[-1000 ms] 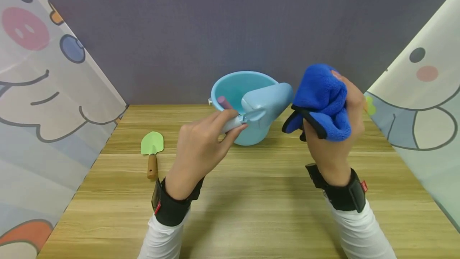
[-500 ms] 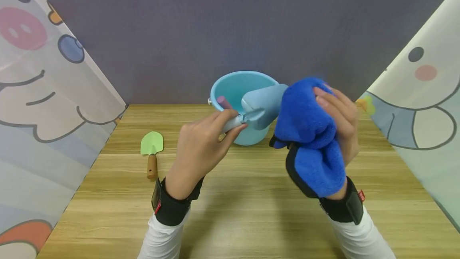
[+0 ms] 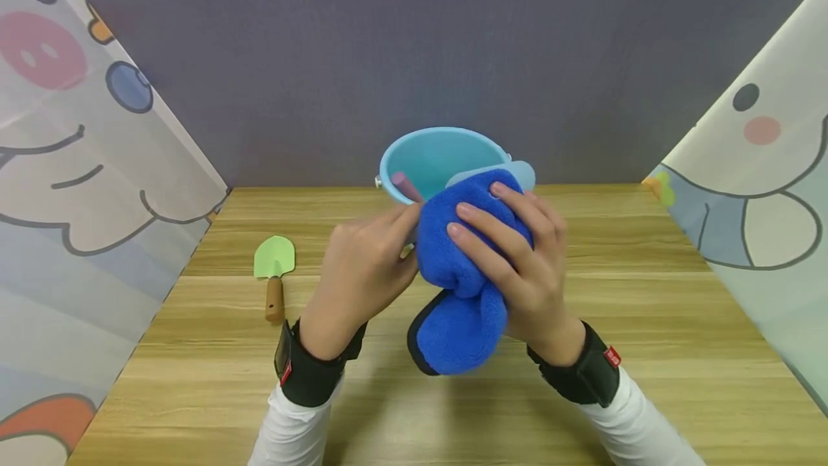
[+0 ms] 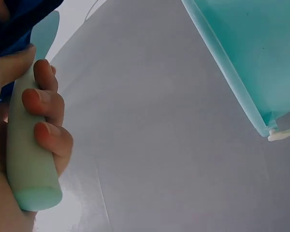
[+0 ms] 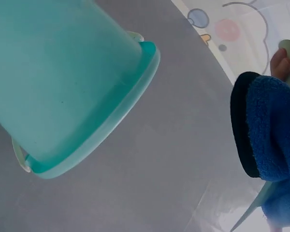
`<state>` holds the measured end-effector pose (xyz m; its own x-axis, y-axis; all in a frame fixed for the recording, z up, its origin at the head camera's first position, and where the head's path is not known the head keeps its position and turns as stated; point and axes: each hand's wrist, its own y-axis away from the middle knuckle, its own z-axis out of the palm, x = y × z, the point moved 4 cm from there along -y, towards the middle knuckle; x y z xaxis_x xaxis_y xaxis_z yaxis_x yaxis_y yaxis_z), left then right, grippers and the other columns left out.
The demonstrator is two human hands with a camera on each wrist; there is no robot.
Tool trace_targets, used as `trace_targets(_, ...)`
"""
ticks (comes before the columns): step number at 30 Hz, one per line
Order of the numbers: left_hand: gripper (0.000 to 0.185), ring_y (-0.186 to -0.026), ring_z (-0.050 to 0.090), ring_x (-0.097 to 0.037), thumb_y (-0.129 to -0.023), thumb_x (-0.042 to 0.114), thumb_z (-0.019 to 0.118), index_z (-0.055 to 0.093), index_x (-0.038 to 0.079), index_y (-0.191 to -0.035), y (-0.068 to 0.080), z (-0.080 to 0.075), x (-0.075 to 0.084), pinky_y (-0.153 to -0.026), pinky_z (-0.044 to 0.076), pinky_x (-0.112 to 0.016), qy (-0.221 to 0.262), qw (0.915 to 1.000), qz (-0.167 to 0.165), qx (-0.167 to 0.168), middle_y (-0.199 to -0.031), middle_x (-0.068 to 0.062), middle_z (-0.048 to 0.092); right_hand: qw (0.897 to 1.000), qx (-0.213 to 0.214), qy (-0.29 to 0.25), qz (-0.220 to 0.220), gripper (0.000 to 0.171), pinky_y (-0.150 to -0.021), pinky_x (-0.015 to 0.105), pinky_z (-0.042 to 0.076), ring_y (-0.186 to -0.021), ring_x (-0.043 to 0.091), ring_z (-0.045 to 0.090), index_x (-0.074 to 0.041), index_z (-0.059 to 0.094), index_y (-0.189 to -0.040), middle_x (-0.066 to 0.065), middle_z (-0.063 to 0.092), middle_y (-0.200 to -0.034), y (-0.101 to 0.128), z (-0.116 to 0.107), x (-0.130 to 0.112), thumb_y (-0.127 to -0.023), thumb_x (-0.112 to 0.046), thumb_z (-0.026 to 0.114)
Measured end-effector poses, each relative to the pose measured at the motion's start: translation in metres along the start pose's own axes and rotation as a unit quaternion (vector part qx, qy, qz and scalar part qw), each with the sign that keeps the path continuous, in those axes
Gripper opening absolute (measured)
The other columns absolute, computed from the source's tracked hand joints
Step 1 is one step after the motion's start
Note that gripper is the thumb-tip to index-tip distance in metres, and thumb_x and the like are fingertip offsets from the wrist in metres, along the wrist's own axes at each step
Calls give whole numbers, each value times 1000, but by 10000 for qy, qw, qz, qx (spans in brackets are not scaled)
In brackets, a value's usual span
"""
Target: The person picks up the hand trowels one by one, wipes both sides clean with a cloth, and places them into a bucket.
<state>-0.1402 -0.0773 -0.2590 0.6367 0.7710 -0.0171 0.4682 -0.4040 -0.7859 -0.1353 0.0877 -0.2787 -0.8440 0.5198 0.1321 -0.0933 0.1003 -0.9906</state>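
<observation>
My left hand (image 3: 362,272) grips the pale handle (image 4: 26,154) of a light blue toy shovel, fingers curled round it. Only the tip of the shovel blade (image 3: 520,170) shows above a blue cloth (image 3: 462,293). My right hand (image 3: 517,265) holds that cloth wrapped over the blade, fingers spread across its top. In the right wrist view the cloth (image 5: 273,145) has a black hem. Both hands are raised above the wooden table (image 3: 647,351), just in front of a light blue bucket (image 3: 430,157) that holds a purple-handled item (image 3: 404,184).
A green toy trowel (image 3: 274,268) with a wooden handle lies on the table's left part. Cartoon-printed curtains (image 3: 77,164) stand along both sides, a grey wall behind the bucket. The bucket (image 5: 63,92) fills the upper left of the right wrist view.
My right hand has swung left and down with the blue cloth and now covers the shovel blade with it. The left hand has kept its hold in about the same place.
</observation>
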Motion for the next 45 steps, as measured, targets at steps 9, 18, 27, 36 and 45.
trace_targets(9, 16, -49, 47, -10, -83, 0, 70, 66, 8, -97, 0, -2, 3, -44, 36, -26, 35, 9998, 196, 49, -70, 2, 61, 9995, -38, 300, 7, 33, -113, 50, 38, -129, 32, 58, -15, 67, -112, 9, 70, -116, 2, 1, 1, -99, -44, 61)
trace_targets(18, 23, -51, 55, -12, -79, 0, 74, 68, 5, -101, 0, -1, 4, -44, 39, -25, -148, 9994, 298, 134, -75, 1, 68, 9990, -19, 237, 367, 37, -110, 50, 40, -132, 30, 56, -16, 64, -115, 5, 70, -123, 3, 0, 8, -99, -48, 59)
trace_targets(27, 21, -56, 64, -12, -86, 9, 75, 72, 6, -107, 0, -2, 4, -48, 47, -26, -152, 9996, 215, 94, -86, -2, 76, 9986, 204, 258, 415, 35, -110, 50, 41, -131, 30, 57, -15, 65, -115, 4, 70, -123, 2, -2, 10, -102, -47, 55)
trace_targets(36, 22, -59, 65, -12, -89, 20, 78, 70, 8, -107, -1, -4, 3, -48, 48, -27, -130, 9998, 149, 77, -86, -1, 75, 9966, 430, 142, 692, 33, -111, 48, 45, -129, 31, 57, -13, 67, -116, 6, 71, -124, -1, -2, 19, -104, -42, 54)
trace_targets(45, 30, -54, 63, -12, -89, 28, 80, 69, 5, -104, -1, -4, 1, -47, 47, -25, -45, 9998, 96, 183, -79, -3, 74, 9936, 579, 78, 964, 46, -111, 48, 43, -126, 32, 59, -8, 67, -114, 7, 71, -122, -6, -6, 25, -106, -49, 46)
